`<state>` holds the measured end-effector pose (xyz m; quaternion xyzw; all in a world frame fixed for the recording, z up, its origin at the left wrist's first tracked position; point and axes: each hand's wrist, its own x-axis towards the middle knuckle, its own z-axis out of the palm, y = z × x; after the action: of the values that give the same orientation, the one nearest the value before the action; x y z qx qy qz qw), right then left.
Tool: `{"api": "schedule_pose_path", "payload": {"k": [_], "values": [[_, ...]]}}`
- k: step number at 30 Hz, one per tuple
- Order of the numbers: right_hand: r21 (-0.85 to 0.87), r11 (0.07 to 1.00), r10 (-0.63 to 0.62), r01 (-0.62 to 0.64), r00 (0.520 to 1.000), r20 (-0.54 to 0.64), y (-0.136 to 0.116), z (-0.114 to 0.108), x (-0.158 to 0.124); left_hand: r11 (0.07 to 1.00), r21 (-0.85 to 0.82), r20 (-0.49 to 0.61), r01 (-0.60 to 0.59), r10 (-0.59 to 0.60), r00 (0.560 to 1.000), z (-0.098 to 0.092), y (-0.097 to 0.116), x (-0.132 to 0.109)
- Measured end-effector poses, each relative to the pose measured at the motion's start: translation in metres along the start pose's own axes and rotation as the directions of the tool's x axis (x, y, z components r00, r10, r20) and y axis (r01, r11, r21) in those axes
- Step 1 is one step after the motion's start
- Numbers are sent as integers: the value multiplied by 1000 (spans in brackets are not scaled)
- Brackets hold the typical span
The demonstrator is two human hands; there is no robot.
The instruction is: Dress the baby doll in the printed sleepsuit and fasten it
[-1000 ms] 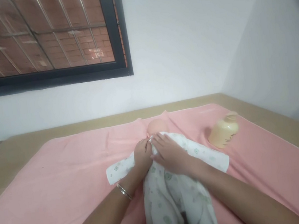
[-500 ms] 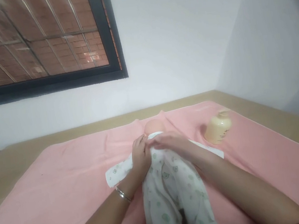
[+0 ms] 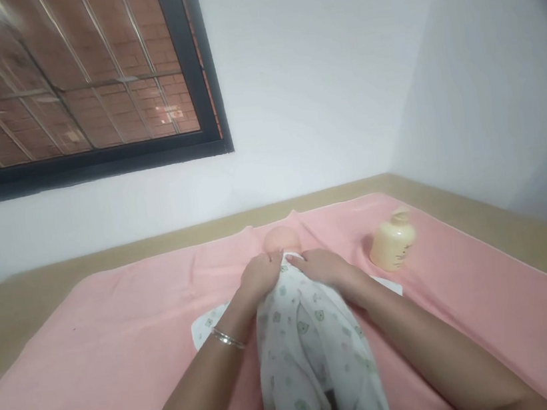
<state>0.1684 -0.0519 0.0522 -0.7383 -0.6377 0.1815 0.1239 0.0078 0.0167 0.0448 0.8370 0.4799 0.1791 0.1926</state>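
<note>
A white baby garment (image 3: 301, 336) with green animal prints covers a small baby-shaped figure lying on the pink sheet. Beyond its collar shows the top of a round, bare head (image 3: 281, 237); whether it is a doll's I cannot tell. My left hand (image 3: 262, 273), with a silver bangle at the wrist, is closed at the left side of the neckline, thumb and fingers on the cloth. Opposite it, my right hand (image 3: 322, 266) pinches the right side of the neckline. The sleeves stick out flat to both sides, partly behind my forearms.
A pale yellow bottle (image 3: 392, 242) stands on the pink sheet (image 3: 121, 346) at the right. The sheet lies over a tan surface (image 3: 455, 208) that meets white walls (image 3: 327, 77). A dark-framed window (image 3: 91, 162) with bars is at the upper left.
My right hand has drawn back from across the chest to the right side of the neckline. Both hands now hold the cloth there, and the neckline cloth is raised between them.
</note>
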Motion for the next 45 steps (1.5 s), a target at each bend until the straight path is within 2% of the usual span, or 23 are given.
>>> {"api": "schedule_pose_path", "payload": {"k": [2, 5, 10, 13, 18, 22, 26, 31, 35, 39, 42, 45], "values": [[-23, 1000, -5, 5, 1000, 1, 2, -1, 0, 998, 52, -37, 34, -32, 999, 6, 5, -2], [-104, 995, -12, 5, 998, -69, -5, 5, -4, 991, 123, -122, 56, -41, 992, 17, 10, -8], [-175, 985, -42, 13, 986, -163, -17, 16, -5, 983, 183, -207, 0, 38, 978, 24, 8, -10], [-168, 985, -68, 42, 986, -151, -8, 14, 3, 981, 189, -250, -42, 90, 964, 27, 5, -7], [-111, 980, -174, 163, 980, -95, 16, 9, 8, 952, 287, -395, -109, 221, 892, 32, 1, -4], [-80, 975, -215, 207, 970, -113, 22, 11, 5, 952, 295, -392, -78, 195, 899, 31, 3, -4], [-80, 980, -190, 183, 977, -95, 20, 10, 8, 970, 241, -360, -33, 121, 925, 30, 4, -5], [-176, 982, -84, 65, 991, -103, 3, 12, 6, 963, 270, -326, -25, 116, 938, 28, 6, -7], [-257, 964, -102, 66, 986, -130, -14, 16, -1, 947, 321, -294, 23, 77, 953, 25, 9, -8], [-227, 972, -83, 53, 989, -122, -14, 11, 1, 939, 343, -261, 38, 56, 964, 25, 9, -8], [-173, 984, -57, 42, 995, -86, -3, 5, 5, 932, 361, -290, -11, 124, 949, 27, 9, -10], [-170, 985, -56, 40, 994, -90, -1, 4, 4, 914, 393, -343, -98, 245, 907, 30, 7, -12]]}}
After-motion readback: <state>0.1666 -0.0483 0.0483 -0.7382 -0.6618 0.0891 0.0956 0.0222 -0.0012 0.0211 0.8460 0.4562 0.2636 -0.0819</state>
